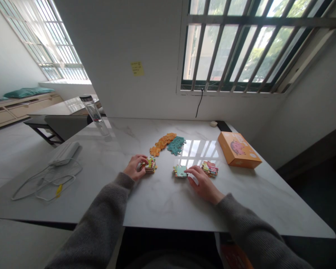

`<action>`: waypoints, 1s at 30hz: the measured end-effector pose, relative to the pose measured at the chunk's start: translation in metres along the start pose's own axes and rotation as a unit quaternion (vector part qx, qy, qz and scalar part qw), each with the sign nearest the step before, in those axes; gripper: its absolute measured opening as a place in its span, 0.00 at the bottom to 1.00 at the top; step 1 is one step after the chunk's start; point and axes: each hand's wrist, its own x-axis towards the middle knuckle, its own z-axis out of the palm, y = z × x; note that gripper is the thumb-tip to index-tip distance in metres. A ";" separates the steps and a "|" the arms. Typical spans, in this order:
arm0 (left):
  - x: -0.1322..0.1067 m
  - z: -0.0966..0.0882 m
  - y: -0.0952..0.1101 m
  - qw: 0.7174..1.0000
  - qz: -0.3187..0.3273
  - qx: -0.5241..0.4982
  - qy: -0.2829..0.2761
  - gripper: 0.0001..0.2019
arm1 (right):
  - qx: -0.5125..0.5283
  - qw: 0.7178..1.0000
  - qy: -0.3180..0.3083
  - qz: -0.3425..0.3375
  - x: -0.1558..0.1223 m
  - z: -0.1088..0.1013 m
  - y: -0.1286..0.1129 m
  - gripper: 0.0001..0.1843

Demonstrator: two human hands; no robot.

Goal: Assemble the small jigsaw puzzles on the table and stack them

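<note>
Three small stacks of jigsaw puzzle pieces stand in a row on the marble-patterned table. My left hand (136,167) has its thumb and fingers closed round the sides of the left stack of puzzle pieces (150,165). At the middle stack, with a pale green puzzle piece (181,171) on top, my right hand (202,183) rests with fingers stretched out, the fingertips at the piece's right edge. Just beyond those knuckles sits the right stack of puzzle pieces (211,169). Behind the stacks lie overlapping orange puzzle pieces (165,142) and teal puzzle pieces (176,145).
An orange puzzle box (239,150) stands at the right, near a black flat object (224,126) and a small white item (213,124). At the left are a clear bottle (92,109) and a white device (65,153) with a looped cable (46,183).
</note>
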 end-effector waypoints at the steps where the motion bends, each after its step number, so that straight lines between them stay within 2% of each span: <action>1: -0.001 0.000 -0.001 1.000 -0.002 0.001 -0.007 0.10 | 0.001 1.000 0.000 0.000 0.000 0.001 0.001 0.15; 3: -0.002 0.001 0.000 1.000 -0.001 0.000 0.002 0.13 | 0.003 1.000 0.003 0.000 0.002 0.003 0.003 0.15; 5: -0.002 0.000 0.007 0.999 0.011 0.000 0.035 0.14 | 0.006 1.000 0.012 0.004 0.005 0.005 0.004 0.15; 9: 0.001 0.005 0.039 0.993 0.065 0.011 0.103 0.09 | 0.001 1.000 0.023 0.011 0.010 0.009 0.007 0.16; 11: 0.003 0.013 0.058 0.990 0.101 0.012 0.096 0.08 | -0.013 1.000 0.004 0.011 0.012 0.011 0.009 0.16; 14: 0.006 0.031 0.082 0.987 0.154 -0.007 0.051 0.08 | -0.026 0.999 -0.019 0.013 0.013 0.014 0.013 0.16; 17: 0.010 0.046 0.099 0.984 0.174 -0.034 0.024 0.09 | -0.027 1.000 0.001 0.015 0.012 0.013 0.015 0.18; 20: 0.013 0.056 0.108 0.985 0.160 -0.062 0.032 0.09 | -0.027 0.998 0.049 0.002 0.012 0.009 0.009 0.21; 23: 0.016 0.063 0.111 0.983 0.100 -0.150 0.037 0.11 | -0.018 0.996 0.087 -0.022 0.011 0.006 -0.001 0.23; 27: 0.019 0.070 0.108 0.956 -0.014 -0.292 0.015 0.16 | -0.001 0.994 0.106 -0.036 0.010 0.009 -0.014 0.23; 30: 0.020 0.072 0.105 0.938 -0.035 -0.345 -0.010 0.13 | 0.028 0.994 0.102 -0.022 0.011 0.015 -0.019 0.22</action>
